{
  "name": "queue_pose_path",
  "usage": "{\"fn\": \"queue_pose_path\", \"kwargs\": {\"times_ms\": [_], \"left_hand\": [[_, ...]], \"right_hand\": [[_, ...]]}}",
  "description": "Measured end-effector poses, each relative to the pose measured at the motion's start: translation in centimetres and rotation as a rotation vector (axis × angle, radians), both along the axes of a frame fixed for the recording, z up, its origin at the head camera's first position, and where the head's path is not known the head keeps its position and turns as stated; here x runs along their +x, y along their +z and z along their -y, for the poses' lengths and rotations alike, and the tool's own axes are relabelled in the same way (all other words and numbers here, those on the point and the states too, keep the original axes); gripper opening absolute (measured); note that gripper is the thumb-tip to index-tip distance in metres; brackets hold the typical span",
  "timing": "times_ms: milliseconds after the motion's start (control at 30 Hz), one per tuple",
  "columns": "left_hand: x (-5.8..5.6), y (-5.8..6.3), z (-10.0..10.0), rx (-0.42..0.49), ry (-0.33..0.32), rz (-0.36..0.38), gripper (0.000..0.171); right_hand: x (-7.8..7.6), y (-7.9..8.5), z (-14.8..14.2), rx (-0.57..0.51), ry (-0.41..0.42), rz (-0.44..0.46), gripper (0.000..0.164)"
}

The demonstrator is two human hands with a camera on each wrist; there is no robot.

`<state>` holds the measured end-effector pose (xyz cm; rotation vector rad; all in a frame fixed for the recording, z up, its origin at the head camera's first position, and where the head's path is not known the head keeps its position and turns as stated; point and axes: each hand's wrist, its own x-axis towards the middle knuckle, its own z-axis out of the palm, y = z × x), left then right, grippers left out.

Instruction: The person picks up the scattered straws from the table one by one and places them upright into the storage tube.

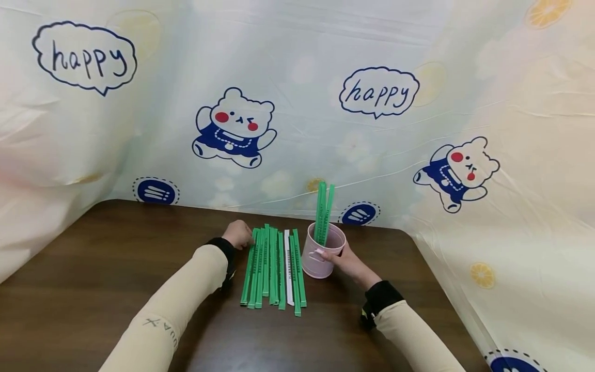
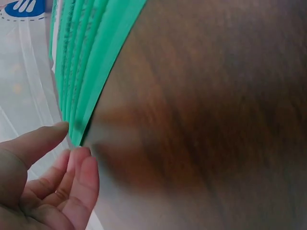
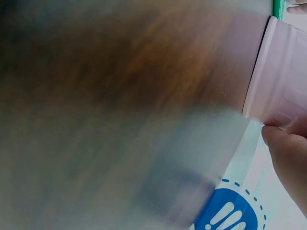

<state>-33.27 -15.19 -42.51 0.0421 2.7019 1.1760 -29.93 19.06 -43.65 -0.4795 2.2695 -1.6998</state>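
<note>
A row of long, thin green paper-wrapped straws [image 1: 260, 268] with printed lettering lies on the table, one white-wrapped straw [image 1: 288, 268] among them. At the far end of the leftmost ones is my left hand [image 1: 238, 234]. In the left wrist view, its thumb and bent fingers [image 2: 86, 167] stand apart around the tips of the green straws [image 2: 91, 86]. My right hand [image 1: 346, 261] grips a small pink bucket [image 1: 317, 266] from its right side, thumb near the little handle. Several green straws [image 1: 322, 212] stand upright in the bucket, leaning on its rim.
The dark wooden table [image 1: 116, 268] reaches out on both sides and in front of the straws. A pale printed curtain [image 1: 307, 144] with bears and "happy" bubbles hangs along its back and sides, close behind the bucket.
</note>
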Motion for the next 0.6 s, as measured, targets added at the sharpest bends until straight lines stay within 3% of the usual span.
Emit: {"fn": "queue_pose_path", "kwargs": {"times_ms": [100,200,433,600], "left_hand": [[-0.2,-0.6,-0.1,-0.013,0.002,-0.002,0.057],[-0.3,-0.9,-0.1,-0.017,0.019,-0.010,0.057],[-0.3,-0.9,-0.4,-0.011,0.118,0.022,0.026],[0.2,0.0,-1.3,-0.041,0.184,0.073,0.012]], "right_hand": [[0.1,0.0,0.1,0.002,-0.002,0.005,0.092],[0.0,0.0,0.3,0.006,-0.013,0.009,0.092],[0.1,0.1,0.4,-0.007,-0.025,0.028,0.090],[0.1,-0.2,0.3,-0.003,-0.030,0.037,0.089]]}}
